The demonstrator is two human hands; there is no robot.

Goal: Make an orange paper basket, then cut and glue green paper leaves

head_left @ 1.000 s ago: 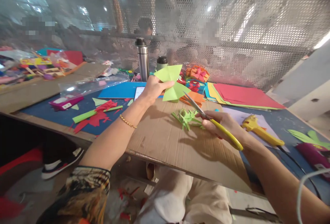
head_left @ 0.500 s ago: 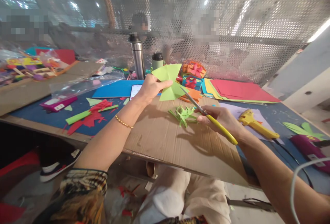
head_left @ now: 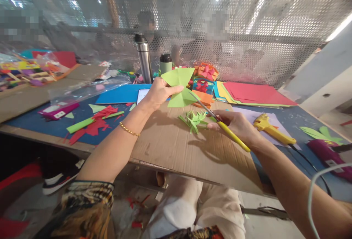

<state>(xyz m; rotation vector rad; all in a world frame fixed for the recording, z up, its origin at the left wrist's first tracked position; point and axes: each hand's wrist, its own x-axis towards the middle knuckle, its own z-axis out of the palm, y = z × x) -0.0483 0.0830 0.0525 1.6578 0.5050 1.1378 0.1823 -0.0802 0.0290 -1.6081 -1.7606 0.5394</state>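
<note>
So a brown cardboard sheet is lying closest, and the right hand is hovering above it, fingers wrapping around yellow-handled scissors. Off to the right a yellow glue gun is resting on pale paper, and curly green strips are sitting on the cardboard. Bit farther out, the left hand is pinching a creased green paper, holding it up with the scissor tips pointing at its lower right part, can't tell if they're actually touching. Behind that, an orange paper basket is sitting near a red-topped paper stack, and a steel bottle is standing before the mesh screen
</note>
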